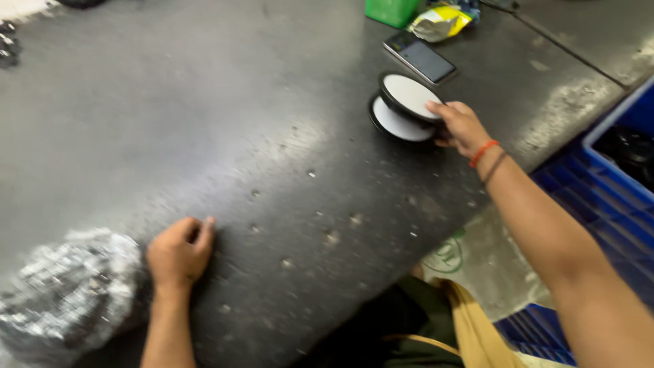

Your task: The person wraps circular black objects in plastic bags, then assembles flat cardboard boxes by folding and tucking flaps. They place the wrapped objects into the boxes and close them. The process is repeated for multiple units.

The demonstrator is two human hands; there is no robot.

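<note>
My right hand (pixel 461 127) reaches out over the dark worktable (pixel 225 123) and grips a round black-rimmed disc with a white face (pixel 407 96), tilted up. A second similar disc (pixel 398 123) lies flat on the table right under it. My left hand (pixel 179 253) rests on the table near the front edge with its fingers curled and nothing in it. It sits beside a crinkled clear plastic bag of dark parts (pixel 65 293).
A phone (pixel 419 57) lies beyond the discs, with a green container (pixel 391 11) and a yellow and silver wrapper (pixel 440 21) at the far edge. A blue plastic crate (pixel 616 170) stands to the right of the table. Small dark parts (pixel 8 42) lie far left.
</note>
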